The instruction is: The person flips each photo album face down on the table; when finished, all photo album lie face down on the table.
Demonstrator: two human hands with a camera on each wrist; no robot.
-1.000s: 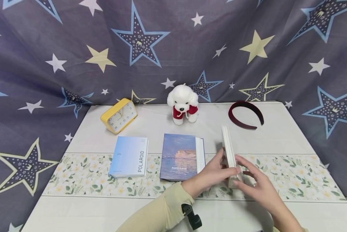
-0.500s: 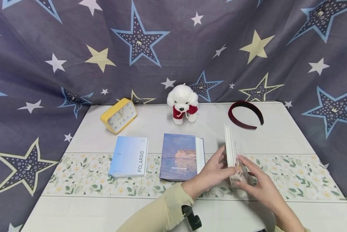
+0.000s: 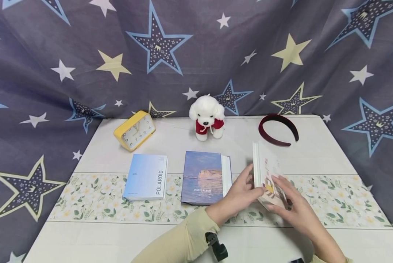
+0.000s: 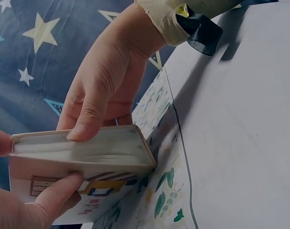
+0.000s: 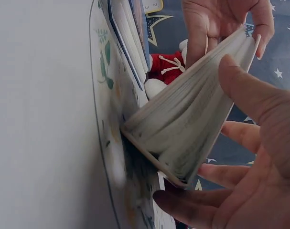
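A thick white photo album (image 3: 271,166) with a printed cover stands on its edge at right of centre, leaning to the right. My left hand (image 3: 237,195) grips its left side, the thumb on the near edge and fingers behind. My right hand (image 3: 298,208) holds the printed cover side; in the right wrist view its thumb presses the pages (image 5: 183,109), which fan out toward the spine. Left of my hands lie a blue album (image 3: 201,179) marked PHOTO ALBUM and a pale blue POLAROID album (image 3: 145,177).
A yellow alarm clock (image 3: 135,131), a white plush dog (image 3: 207,117) in a red top and a dark red headband (image 3: 265,133) stand along the back. Behind the table (image 3: 97,241) hangs a starry curtain (image 3: 189,33).
The white album has turned and tilted to the right, so more of its printed cover shows. My right hand has shifted slightly with it; the other things have stayed put.
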